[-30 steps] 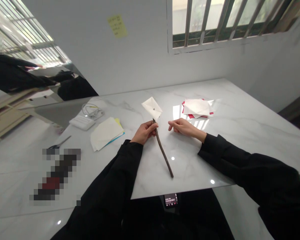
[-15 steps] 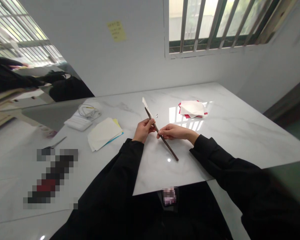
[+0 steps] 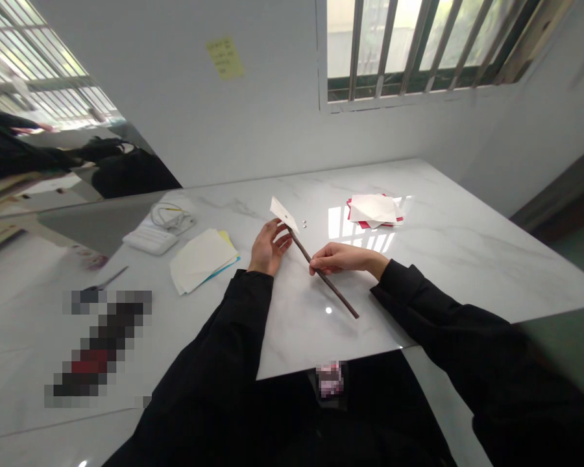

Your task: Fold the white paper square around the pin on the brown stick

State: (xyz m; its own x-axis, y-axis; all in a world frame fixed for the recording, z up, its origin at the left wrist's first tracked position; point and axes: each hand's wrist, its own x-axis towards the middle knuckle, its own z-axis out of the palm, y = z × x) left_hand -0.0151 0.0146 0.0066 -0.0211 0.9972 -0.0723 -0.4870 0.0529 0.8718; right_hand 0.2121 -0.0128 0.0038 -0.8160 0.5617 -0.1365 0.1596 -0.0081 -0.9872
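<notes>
Left hand (image 3: 268, 246) has let go of the dark stick (image 3: 338, 293) and lies open just beside it, fingers (image 3: 283, 241) spread. The right hand (image 3: 333, 259) alone pinches the stick near its middle, above the marble desk (image 3: 467, 259). A white paper square (image 3: 283, 216) is already on the stick's far end, with two small metal beads (image 3: 303, 222) just right. Writing on the yellow note (image 3: 224, 58) on the wall is too small to read.

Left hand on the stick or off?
Off, it looks: the left hand is open beside the dark stick, which the right hand pinches.
</notes>
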